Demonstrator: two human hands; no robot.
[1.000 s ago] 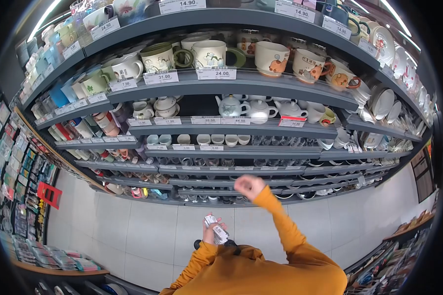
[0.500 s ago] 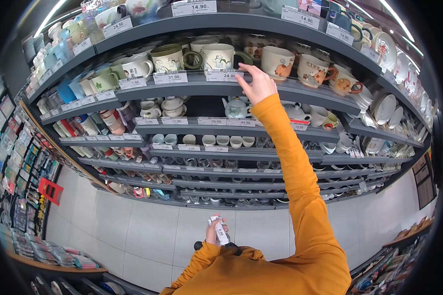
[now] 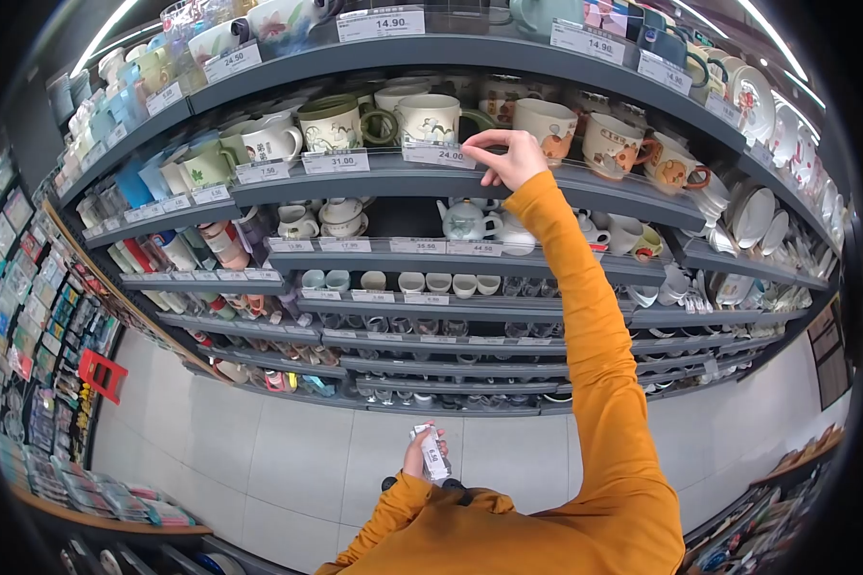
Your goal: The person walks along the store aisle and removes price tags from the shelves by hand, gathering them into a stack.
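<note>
My right hand (image 3: 510, 156) pinches the right end of the 24.00 price tag (image 3: 438, 154) on the front edge of the mug shelf (image 3: 384, 182). Right behind that tag stands a cream mug with a green handle (image 3: 429, 120). To its left is a similar mug (image 3: 332, 125) over a 31.00 tag (image 3: 336, 162). Cream mugs with orange figures (image 3: 545, 126) stand right of the hand. Low in view, my left hand (image 3: 419, 450) is closed around a stack of price tags (image 3: 433, 454), the top one reading 6.50.
A higher shelf (image 3: 451, 48) with cups and tags runs above the hand. Teapots (image 3: 468, 220), small cups and glasses fill lower shelves. Plates (image 3: 758, 216) stand at the right. A red stool (image 3: 101, 376) is on the floor at left, near racks of packaged goods (image 3: 29, 316).
My right hand rose from low in front of the shelves to the 24.00 tag, and its fingers closed on the tag's end. The left hand keeps the stack.
</note>
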